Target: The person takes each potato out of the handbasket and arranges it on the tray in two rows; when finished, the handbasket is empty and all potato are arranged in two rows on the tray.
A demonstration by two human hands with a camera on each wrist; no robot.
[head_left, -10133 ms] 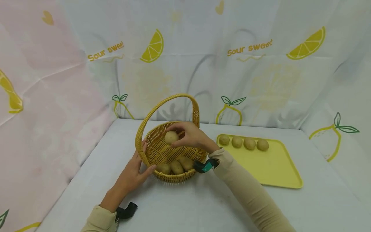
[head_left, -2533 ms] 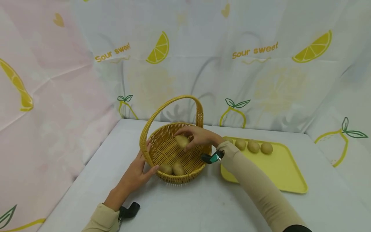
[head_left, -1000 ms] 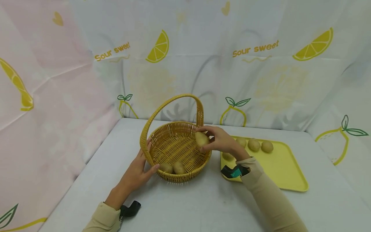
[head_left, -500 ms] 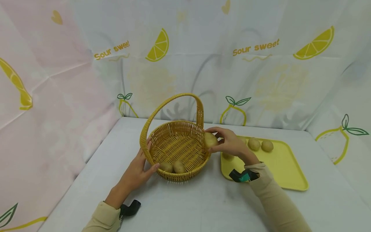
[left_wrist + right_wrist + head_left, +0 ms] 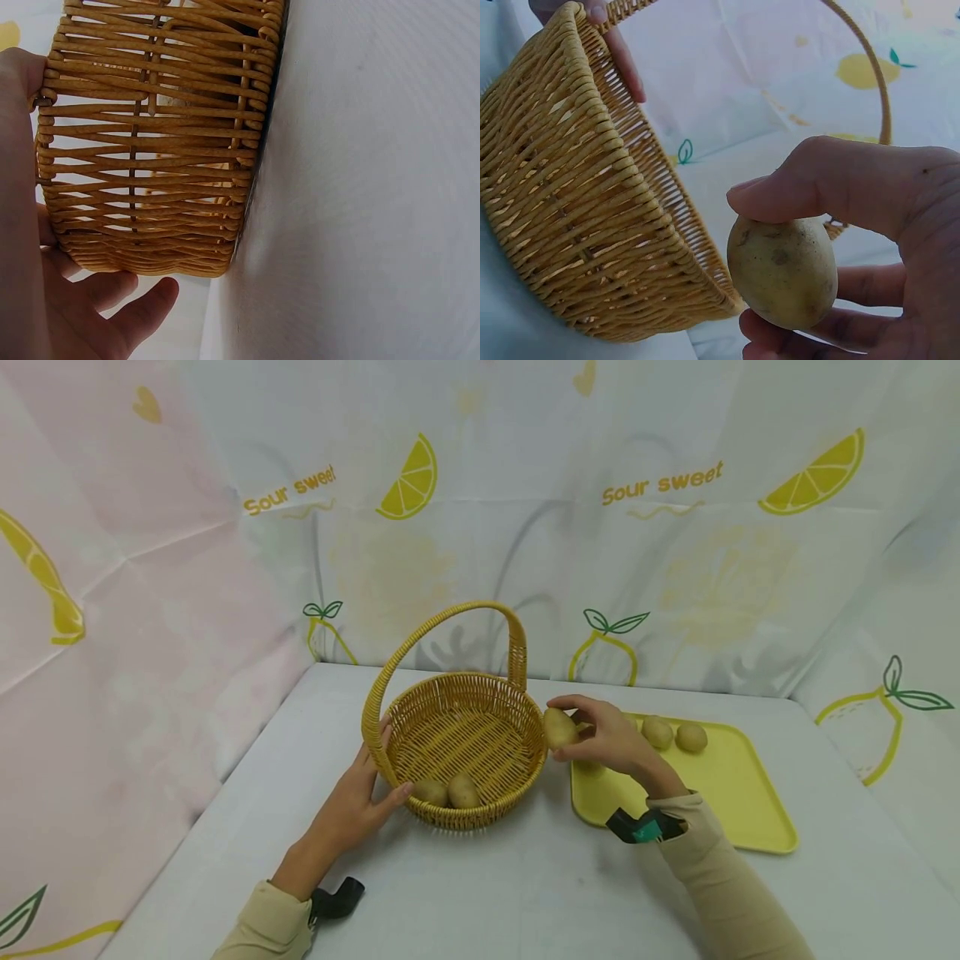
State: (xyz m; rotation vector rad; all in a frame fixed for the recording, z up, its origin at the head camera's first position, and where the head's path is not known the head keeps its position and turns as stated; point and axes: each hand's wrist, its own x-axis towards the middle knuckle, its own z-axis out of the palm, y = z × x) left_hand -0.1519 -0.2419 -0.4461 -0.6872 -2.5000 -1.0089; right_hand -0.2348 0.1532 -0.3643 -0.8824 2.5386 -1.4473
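In the head view, my right hand point(image 5: 611, 739) pinches a potato point(image 5: 560, 728) just right of the wicker basket point(image 5: 480, 814), near the left end of the yellow tray point(image 5: 720, 810). The right wrist view shows this potato point(image 5: 782, 271) between thumb and fingers, apart from the basket's rim. My left hand point(image 5: 348, 810) holds the left side of the basket, its thumb over the front rim. Two potatoes lie inside against the near wall, one of them a potato point(image 5: 463, 792) beside the other potato point(image 5: 431, 792).
Along the tray's back edge sit a potato point(image 5: 657, 732) and another potato point(image 5: 691, 737). One more potato point(image 5: 589, 766) shows partly below my right hand, which hides part of the row. The basket's tall handle point(image 5: 517, 647) arches above it. A patterned cloth point(image 5: 480, 527) hangs behind the white table point(image 5: 480, 902).
My right hand has lifted a potato out of the basket and carried it right, past the rim toward the tray. A potato now shows in the tray's front-left part. The left hand keeps its hold.
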